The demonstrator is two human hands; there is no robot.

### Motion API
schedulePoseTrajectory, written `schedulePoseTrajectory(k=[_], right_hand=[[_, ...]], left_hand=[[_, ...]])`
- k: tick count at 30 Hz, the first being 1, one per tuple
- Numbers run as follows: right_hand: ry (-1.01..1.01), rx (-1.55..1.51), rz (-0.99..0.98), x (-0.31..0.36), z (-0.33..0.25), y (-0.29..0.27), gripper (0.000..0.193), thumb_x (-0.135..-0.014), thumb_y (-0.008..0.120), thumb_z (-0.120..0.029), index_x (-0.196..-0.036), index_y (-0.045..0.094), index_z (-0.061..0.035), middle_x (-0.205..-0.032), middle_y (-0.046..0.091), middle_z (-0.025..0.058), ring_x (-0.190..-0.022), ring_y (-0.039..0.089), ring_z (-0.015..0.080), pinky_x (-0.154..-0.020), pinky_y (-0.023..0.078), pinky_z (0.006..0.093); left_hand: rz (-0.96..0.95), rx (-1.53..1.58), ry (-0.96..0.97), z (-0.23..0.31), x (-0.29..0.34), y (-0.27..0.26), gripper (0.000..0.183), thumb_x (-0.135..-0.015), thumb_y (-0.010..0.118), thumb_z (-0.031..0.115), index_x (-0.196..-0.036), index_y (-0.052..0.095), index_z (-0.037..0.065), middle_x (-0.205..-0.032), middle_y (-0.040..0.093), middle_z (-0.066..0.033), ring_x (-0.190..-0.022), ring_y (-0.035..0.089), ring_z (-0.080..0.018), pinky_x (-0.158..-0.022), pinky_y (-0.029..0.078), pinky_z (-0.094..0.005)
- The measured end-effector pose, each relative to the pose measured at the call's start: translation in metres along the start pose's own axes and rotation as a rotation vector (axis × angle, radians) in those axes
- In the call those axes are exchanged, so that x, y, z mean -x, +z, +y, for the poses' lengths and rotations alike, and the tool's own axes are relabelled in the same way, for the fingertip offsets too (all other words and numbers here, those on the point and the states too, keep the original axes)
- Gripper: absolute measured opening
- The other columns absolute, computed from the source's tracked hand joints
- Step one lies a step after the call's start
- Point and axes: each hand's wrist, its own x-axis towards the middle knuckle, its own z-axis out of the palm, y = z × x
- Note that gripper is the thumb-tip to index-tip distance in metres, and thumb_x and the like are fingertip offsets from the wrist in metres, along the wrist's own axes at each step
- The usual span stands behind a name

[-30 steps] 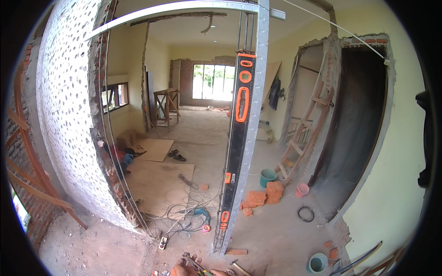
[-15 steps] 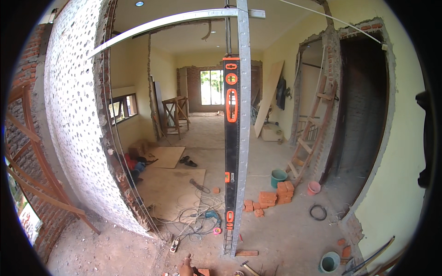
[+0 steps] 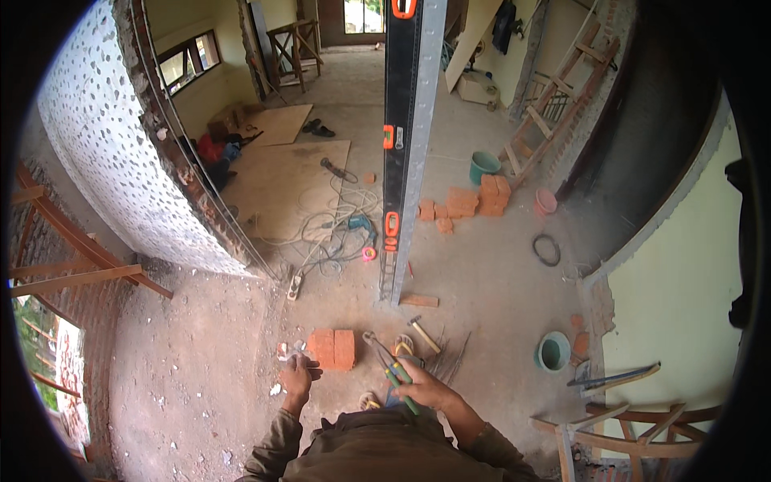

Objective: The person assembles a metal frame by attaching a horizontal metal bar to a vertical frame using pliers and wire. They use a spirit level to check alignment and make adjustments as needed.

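My right hand (image 3: 427, 387) is wrapped around the green handles of a pair of pincers (image 3: 392, 365), whose metal jaws point up and away from me. My left hand (image 3: 298, 377) is closed, its fingertips together; anything in them is too small to make out. Just beyond my left fingers is a stack of orange bricks (image 3: 332, 349) on the floor. Farther ahead stands an upright metal channel (image 3: 417, 153). A long black spirit level (image 3: 395, 173) with orange vials stands against its left side.
A hammer (image 3: 424, 334) and thin rods lie ahead of my right hand. A drill (image 3: 363, 226), tangled cords (image 3: 321, 233) and a pink tape measure (image 3: 369, 254) lie beyond. More bricks (image 3: 463, 201), a green bucket (image 3: 553, 352) and a wooden ladder (image 3: 554, 112) stand to the right.
The view has tilted down to the floor and my body. Both my forearms and the pincers now show; before, only part of a hand was visible at the lower edge.
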Motion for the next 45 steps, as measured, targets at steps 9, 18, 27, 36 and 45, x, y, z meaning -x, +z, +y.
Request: schedulePoseTrajectory(k=[9, 18, 27, 36, 45], right_hand=[[0.087, 0.272, 0.469, 0.035, 0.047, -0.016, 0.060, -0.090, 0.069, -0.012, -0.142, 0.043, 0.0030, -0.092, 0.067, 0.0095, -0.079, 0.063, 0.0150, -0.073, 0.053, 0.0332], [-0.140, -0.025, 0.523, 0.010, 0.031, 0.008, 0.024, -0.095, 0.068, -0.010, -0.112, 0.054, -0.0012, -0.095, 0.065, 0.0080, -0.078, 0.061, 0.0106, -0.064, 0.052, 0.0280], [-0.023, -0.131, 0.668, 0.009, 0.035, 0.005, 0.029, -0.092, 0.069, -0.007, -0.114, 0.053, -0.0009, -0.080, 0.061, 0.0047, -0.066, 0.059, 0.0116, -0.058, 0.049, 0.0273], [-0.027, -0.413, 0.686, 0.007, 0.052, 0.007, 0.031, -0.092, 0.066, -0.003, -0.120, 0.053, -0.0016, -0.091, 0.066, 0.0098, -0.069, 0.063, 0.0161, -0.061, 0.052, 0.0306], [-0.142, -0.497, 0.619, 0.005, 0.051, 0.012, 0.038, -0.095, 0.062, -0.001, -0.130, 0.047, -0.0020, -0.103, 0.065, 0.0135, -0.083, 0.069, 0.0251, -0.074, 0.058, 0.0379]], left_hand=[[-0.285, -0.268, -0.152, -0.032, 0.053, 0.025, 0.043, -0.104, 0.049, 0.032, -0.132, 0.053, -0.001, -0.094, 0.067, -0.0157, -0.074, 0.063, -0.0193, -0.068, 0.052, -0.0341], [-0.772, -1.005, 0.753, 0.023, 0.088, 0.095, 0.051, -0.091, 0.069, 0.027, -0.136, 0.058, 0.009, -0.110, 0.062, -0.0177, -0.091, 0.065, -0.0361, -0.085, 0.054, -0.0437], [-0.732, -1.076, 0.889, 0.026, 0.100, 0.120, 0.041, -0.085, 0.076, 0.029, -0.121, 0.066, 0.012, -0.108, 0.058, -0.0129, -0.087, 0.067, -0.0318, -0.074, 0.059, -0.0429], [-0.837, -0.590, 0.510, 0.010, 0.088, 0.103, 0.020, -0.092, 0.071, 0.013, -0.110, 0.073, 0.003, -0.098, 0.071, -0.0180, -0.083, 0.071, -0.0273, -0.074, 0.058, -0.0371], [-0.608, -0.525, 0.481, 0.003, 0.087, 0.091, 0.019, -0.093, 0.064, 0.004, -0.109, 0.071, -0.001, -0.089, 0.072, -0.0199, -0.078, 0.073, -0.0307, -0.072, 0.057, -0.0368]])
